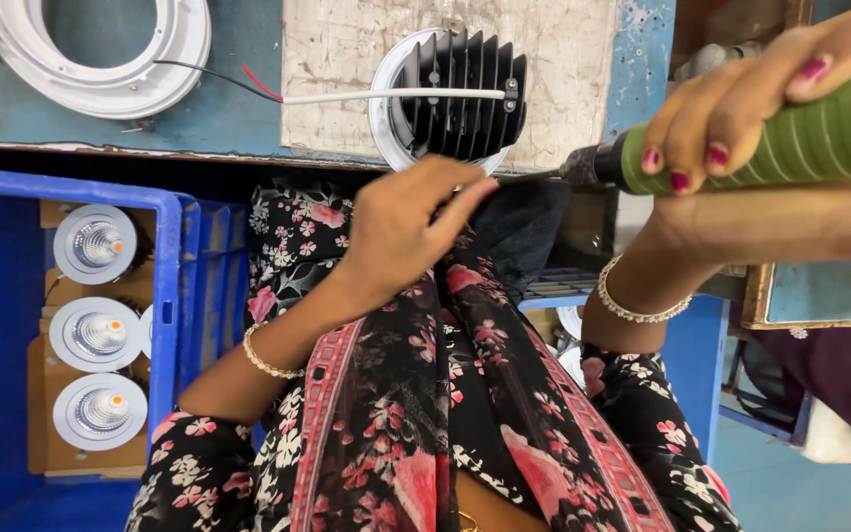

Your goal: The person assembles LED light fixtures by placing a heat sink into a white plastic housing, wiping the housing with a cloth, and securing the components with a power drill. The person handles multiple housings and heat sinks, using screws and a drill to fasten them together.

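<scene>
Downlight fixture [450,99], black finned heat sink up, on worn board [347,59] at bench edge; left hand [411,227] just below it, fingertips pinched at its white rim; right hand [741,108] wrapped around green electric screwdriver [800,138], bit angled toward fixture, wrist bent.

Left hand [408,232] raised, fingers [465,202] pinched together, right hand [741,103] curled tight, wrist bent

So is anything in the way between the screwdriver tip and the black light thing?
Nothing visible blocks it. The green screwdriver, held in the right hand, points its tip at the black finned lamp. The left hand's fingers sit right beside the tip at the lamp's lower edge.
</scene>
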